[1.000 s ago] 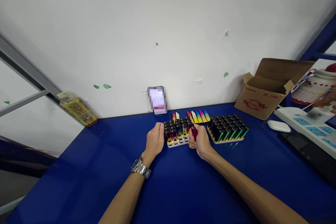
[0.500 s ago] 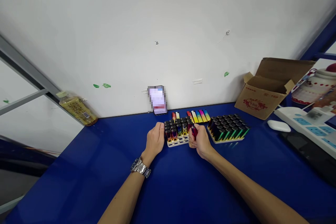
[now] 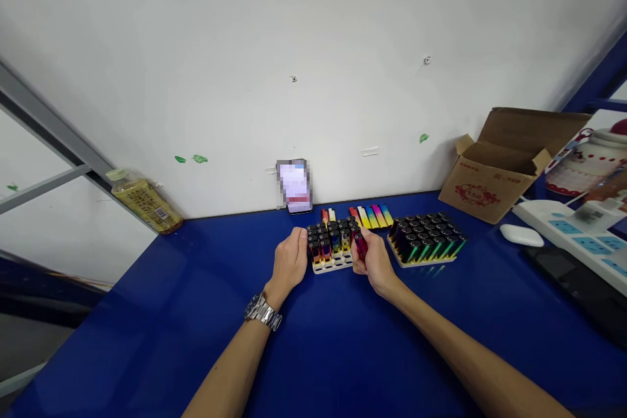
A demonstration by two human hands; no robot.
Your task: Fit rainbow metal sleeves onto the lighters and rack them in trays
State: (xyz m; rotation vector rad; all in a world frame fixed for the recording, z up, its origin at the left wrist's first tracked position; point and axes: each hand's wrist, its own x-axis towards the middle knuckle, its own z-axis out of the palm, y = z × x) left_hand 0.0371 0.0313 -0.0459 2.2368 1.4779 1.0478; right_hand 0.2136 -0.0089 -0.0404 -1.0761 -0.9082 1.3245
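A white tray (image 3: 333,265) filled with several upright lighters with black caps and rainbow bodies stands on the blue table. My left hand (image 3: 290,261), with a steel watch on its wrist, is curled against the tray's left side. My right hand (image 3: 375,260) is closed on a red lighter (image 3: 361,245) at the tray's right edge. A second full tray of lighters (image 3: 426,238) stands just to the right. Several loose coloured lighters (image 3: 369,215) lie flat behind the trays.
A phone (image 3: 294,186) leans against the white wall. A drink bottle (image 3: 142,202) lies at the left. An open cardboard box (image 3: 509,163), a white earbud case (image 3: 520,234), a power strip (image 3: 573,235) and a dark tablet (image 3: 578,284) sit to the right.
Almost nothing has moved. My right hand has shifted the red lighter very slightly closer to the tray's right edge.
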